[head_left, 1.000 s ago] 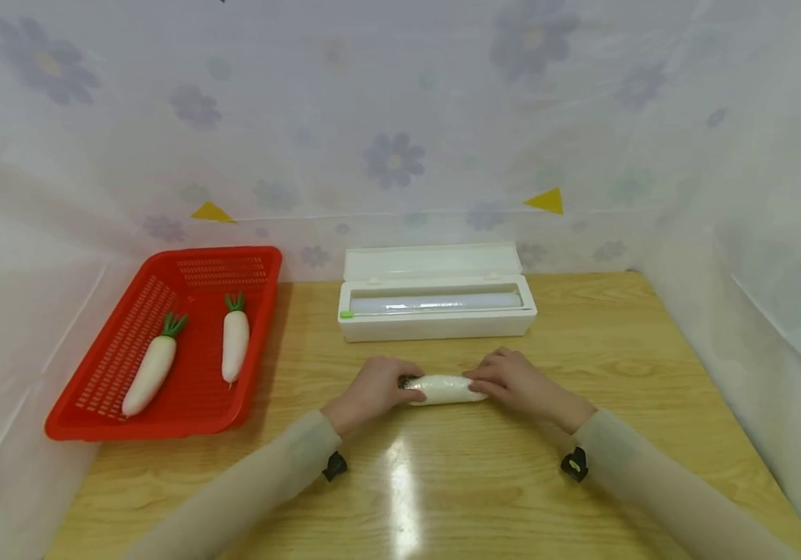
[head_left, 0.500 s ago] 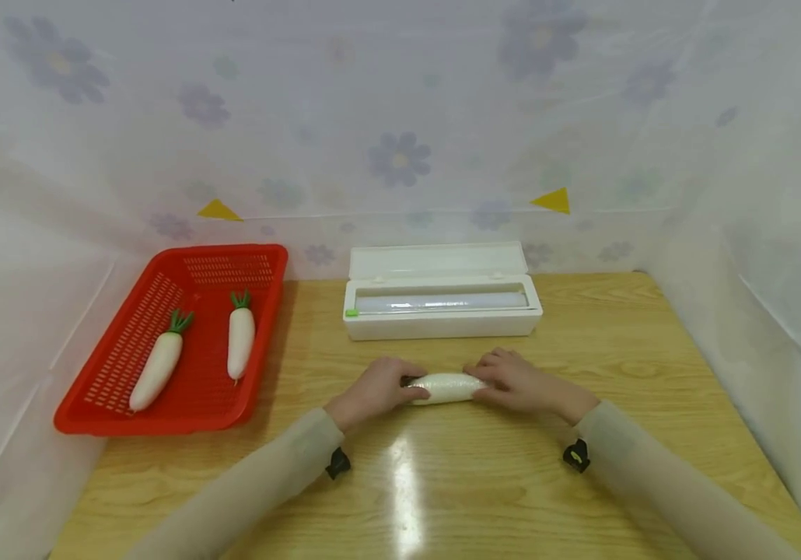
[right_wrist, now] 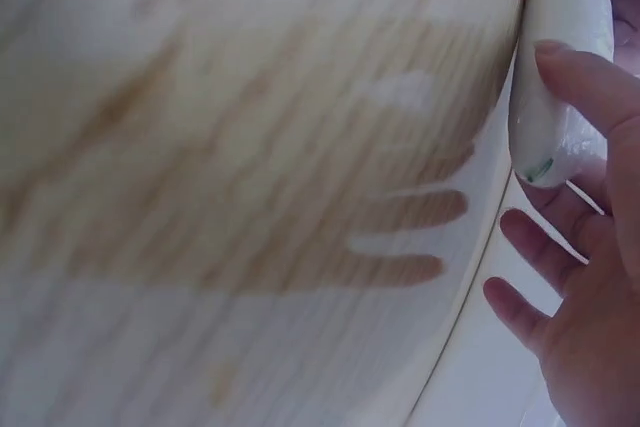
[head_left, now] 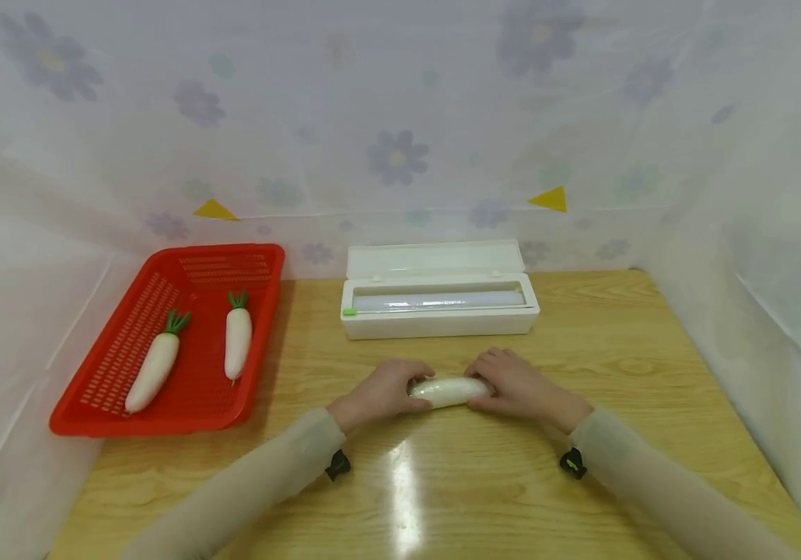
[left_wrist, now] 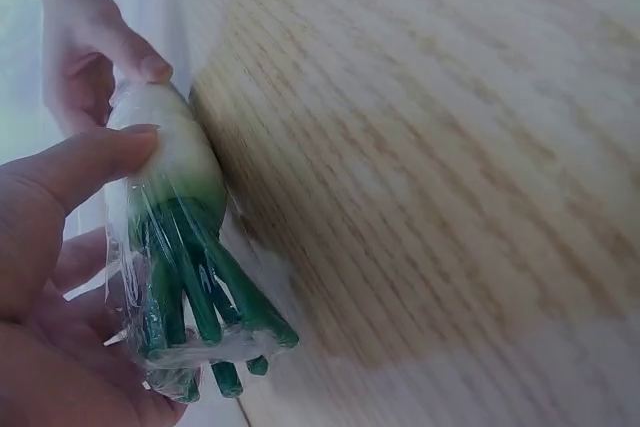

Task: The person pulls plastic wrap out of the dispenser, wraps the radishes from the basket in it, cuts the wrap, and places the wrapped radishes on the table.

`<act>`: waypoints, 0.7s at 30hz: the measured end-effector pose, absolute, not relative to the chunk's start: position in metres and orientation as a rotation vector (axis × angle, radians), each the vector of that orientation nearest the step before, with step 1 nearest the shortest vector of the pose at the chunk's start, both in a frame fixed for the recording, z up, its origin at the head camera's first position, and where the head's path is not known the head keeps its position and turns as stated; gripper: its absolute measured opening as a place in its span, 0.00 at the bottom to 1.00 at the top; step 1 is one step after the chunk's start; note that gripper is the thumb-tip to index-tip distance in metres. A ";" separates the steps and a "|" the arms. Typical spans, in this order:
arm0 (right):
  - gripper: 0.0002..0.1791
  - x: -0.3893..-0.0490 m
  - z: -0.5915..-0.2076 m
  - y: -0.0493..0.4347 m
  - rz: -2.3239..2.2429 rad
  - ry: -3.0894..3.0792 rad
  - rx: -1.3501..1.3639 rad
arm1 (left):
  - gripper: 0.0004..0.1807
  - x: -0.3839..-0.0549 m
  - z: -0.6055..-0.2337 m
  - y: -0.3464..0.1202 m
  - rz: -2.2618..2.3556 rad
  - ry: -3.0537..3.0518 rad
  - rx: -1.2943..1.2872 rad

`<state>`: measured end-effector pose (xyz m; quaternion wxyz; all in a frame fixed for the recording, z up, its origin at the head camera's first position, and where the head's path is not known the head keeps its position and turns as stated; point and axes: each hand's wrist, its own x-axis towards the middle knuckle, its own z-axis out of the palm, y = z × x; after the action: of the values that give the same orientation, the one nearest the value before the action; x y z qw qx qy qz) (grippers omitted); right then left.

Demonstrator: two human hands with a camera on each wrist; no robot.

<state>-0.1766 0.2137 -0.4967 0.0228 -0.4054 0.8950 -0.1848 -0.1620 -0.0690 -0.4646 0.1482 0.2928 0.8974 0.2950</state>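
A white radish (head_left: 451,392) wrapped in clear plastic film lies crosswise between my two hands, low over or on the table. My left hand (head_left: 383,393) grips its leafy end, thumb on the near side. In the left wrist view the film (left_wrist: 180,352) bunches around the green leaves (left_wrist: 200,282). My right hand (head_left: 515,389) holds the other end between thumb and fingers. In the right wrist view that rounded end of the radish (right_wrist: 560,77) shows a small green mark, and some fingers of the right hand stand off it.
Behind the hands is a white cling film box (head_left: 438,325), its lid (head_left: 435,260) raised and a film roll (head_left: 438,300) inside. At left, a red plastic basket (head_left: 155,426) holds two unwrapped radishes (head_left: 238,342) with green leaves. Patterned sheeting (head_left: 400,93) encloses the wooden table (head_left: 512,498).
The wrapped radish has shifted and tilted slightly between the hands. My right fingers have moved from its top to around its end. The basket and box stay in place.
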 end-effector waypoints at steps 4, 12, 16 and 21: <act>0.23 -0.175 -0.497 0.212 -0.631 2.803 -1.193 | 0.25 -0.162 -0.467 -0.067 0.734 2.683 0.891; 0.19 -0.175 -0.495 0.218 -0.738 2.766 -1.158 | 0.26 -0.160 -0.477 -0.067 0.559 2.833 0.955; 0.17 -0.175 -0.495 0.220 -0.746 2.753 -1.178 | 0.19 -0.159 -0.475 -0.070 0.694 2.771 0.959; 0.22 -0.173 -0.496 0.218 -0.673 2.744 -1.217 | 0.16 -0.161 -0.473 -0.072 0.781 2.714 0.963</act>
<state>-0.1734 0.2179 -0.4956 0.0326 -0.3953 0.8915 -0.2187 -0.1612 -0.0723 -0.4733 0.0790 0.3218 0.9067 0.2609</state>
